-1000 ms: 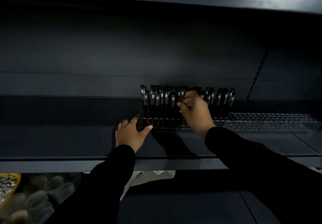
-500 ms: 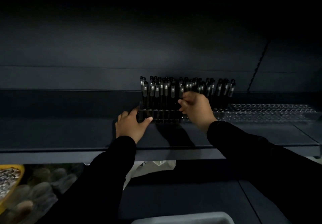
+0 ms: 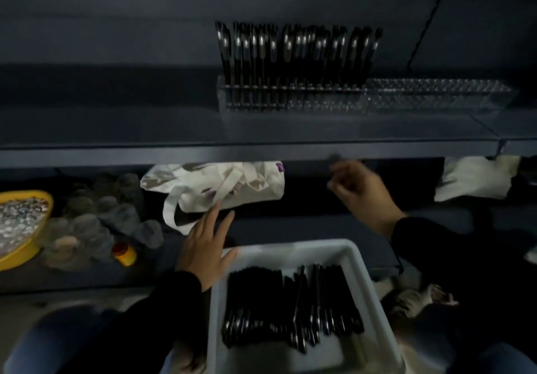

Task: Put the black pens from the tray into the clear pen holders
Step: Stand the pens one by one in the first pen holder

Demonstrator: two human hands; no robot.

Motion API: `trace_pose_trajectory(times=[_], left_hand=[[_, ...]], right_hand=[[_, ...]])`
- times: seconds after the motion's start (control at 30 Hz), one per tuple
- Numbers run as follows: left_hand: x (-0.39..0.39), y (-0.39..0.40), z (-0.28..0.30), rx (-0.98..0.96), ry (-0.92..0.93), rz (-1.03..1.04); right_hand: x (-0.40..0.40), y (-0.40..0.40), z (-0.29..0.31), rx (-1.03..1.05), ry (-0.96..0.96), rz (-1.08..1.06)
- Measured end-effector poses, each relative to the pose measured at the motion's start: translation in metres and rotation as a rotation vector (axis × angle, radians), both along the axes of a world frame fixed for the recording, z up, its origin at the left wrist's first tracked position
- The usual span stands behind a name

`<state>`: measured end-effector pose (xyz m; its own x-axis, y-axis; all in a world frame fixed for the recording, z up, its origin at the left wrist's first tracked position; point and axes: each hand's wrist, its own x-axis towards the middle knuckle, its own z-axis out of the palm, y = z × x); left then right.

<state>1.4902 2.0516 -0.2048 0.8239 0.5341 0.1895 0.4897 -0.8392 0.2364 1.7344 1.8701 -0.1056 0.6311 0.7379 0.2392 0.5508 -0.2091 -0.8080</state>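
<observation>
We have dropped both hands from pen holder [image 3: 363, 96] toward tray [image 3: 360, 260]: left hand [image 3: 207, 250] spread, right hand [image 3: 361, 190] blurred, grip unclear; next pens [image 3: 290, 306] due.

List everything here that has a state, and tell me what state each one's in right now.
Clear pen holders: left part filled with upright pens, right part empty.
Pens in holders: standing upright.
Tray: holds pens lying flat.
Pens in tray: loose pile.
Left hand: open, fingers straight, at the tray's corner.
Right hand: blurred, grip unclear.
Cloth bag: crumpled under the shelf.
Yellow bowl: filled with small pieces.
</observation>
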Motion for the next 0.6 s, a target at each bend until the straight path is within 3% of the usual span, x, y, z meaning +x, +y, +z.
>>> trace_pose_trajectory(times=[0.07, 0.13, 0.3, 0.47, 0.6], left_hand=[[-0.02, -0.016, -0.038, -0.264, 0.222, 0.201], [-0.027, -0.027, -0.061, -0.441, 0.313, 0.359], [-0.024, -0.039, -0.081, -0.557, 0.239, 0.479], [-0.025, -0.044, -0.088, -0.522, 0.173, 0.495], [-0.023, -0.048, -0.086, -0.536, 0.144, 0.536]], right_hand=[[-0.014, -0.019, -0.047, -0.134, 0.109, 0.009], [-0.025, -0.033, -0.092, -0.369, 0.087, 0.039], [-0.044, -0.043, -0.167, -0.834, 0.154, 0.266], [-0.055, -0.051, -0.195, -0.777, 0.231, 0.333], [-0.05, -0.052, -0.202, -0.853, 0.129, 0.422]])
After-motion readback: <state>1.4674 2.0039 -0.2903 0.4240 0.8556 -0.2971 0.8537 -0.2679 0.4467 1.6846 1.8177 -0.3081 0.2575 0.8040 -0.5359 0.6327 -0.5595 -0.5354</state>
